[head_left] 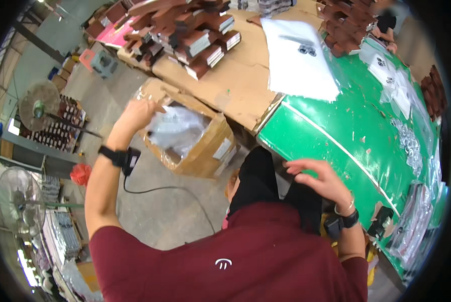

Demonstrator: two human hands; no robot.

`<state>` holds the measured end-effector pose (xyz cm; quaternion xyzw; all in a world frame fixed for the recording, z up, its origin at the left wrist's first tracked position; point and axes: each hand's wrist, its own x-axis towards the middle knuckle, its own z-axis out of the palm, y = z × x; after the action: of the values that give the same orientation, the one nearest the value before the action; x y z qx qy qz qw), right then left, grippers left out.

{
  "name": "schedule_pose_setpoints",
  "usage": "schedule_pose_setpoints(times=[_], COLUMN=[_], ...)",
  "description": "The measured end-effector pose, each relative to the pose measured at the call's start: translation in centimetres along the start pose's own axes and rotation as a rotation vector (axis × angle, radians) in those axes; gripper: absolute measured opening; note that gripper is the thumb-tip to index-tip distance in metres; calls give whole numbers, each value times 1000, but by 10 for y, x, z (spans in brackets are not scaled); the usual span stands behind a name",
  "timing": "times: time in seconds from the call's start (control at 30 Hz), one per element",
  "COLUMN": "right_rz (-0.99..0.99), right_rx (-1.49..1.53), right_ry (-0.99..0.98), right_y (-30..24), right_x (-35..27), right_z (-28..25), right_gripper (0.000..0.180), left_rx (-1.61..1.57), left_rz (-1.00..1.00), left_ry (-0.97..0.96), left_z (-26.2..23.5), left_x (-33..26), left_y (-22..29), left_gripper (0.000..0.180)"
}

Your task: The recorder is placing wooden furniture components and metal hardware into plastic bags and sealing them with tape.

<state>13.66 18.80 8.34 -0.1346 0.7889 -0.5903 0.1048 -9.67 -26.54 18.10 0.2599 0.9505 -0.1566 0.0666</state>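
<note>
My left hand is over the near-left rim of an open cardboard box, its fingers loosely bent and one pointing toward the contents. Nothing shows in its grasp, though its underside is hidden. Clear plastic bags with pale contents lie inside the box, just right of those fingers. My right hand hovers at the near edge of the green table, fingers stretched out and holding nothing. White plastic sheets or bags lie stacked beyond it, with small dark parts on top.
Reddish-brown slatted pieces are piled on the cardboard-covered table at the back. Clear bags and metal parts lie on the right. A black cable trails from my left wrist. Another person is at the far right; fans stand left.
</note>
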Motion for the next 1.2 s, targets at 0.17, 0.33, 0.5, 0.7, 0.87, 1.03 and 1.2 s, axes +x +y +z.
schedule_pose_setpoints(times=[0.17, 0.33, 0.5, 0.7, 0.87, 1.03, 1.2], right_rz=[-80, -155, -365, -198, -211, -57, 27], right_rx=[-34, -27, 22, 542, 649, 836, 369], right_ry=[-95, -48, 126, -106, -315, 79, 732], right_y=[-11, -26, -36, -27, 21, 46, 65], right_x=[21, 51, 116, 119, 87, 29, -10], right_z=[14, 22, 27, -4, -4, -7, -17], right_gripper=[36, 46, 89, 103, 66, 54, 44], left_rx=[-85, -888, -986, -814, -905, -732, -356], left_rz=[-83, 62, 394, 754, 863, 897, 536], left_ry=[136, 371, 351, 201, 138, 134, 767], left_z=[-31, -102, -151, -161, -140, -110, -58], left_x=[-17, -28, -40, -28, 12, 54, 94], left_y=[8, 36, 104, 144, 173, 215, 283], left_gripper=[44, 37, 32, 37, 40, 57, 61])
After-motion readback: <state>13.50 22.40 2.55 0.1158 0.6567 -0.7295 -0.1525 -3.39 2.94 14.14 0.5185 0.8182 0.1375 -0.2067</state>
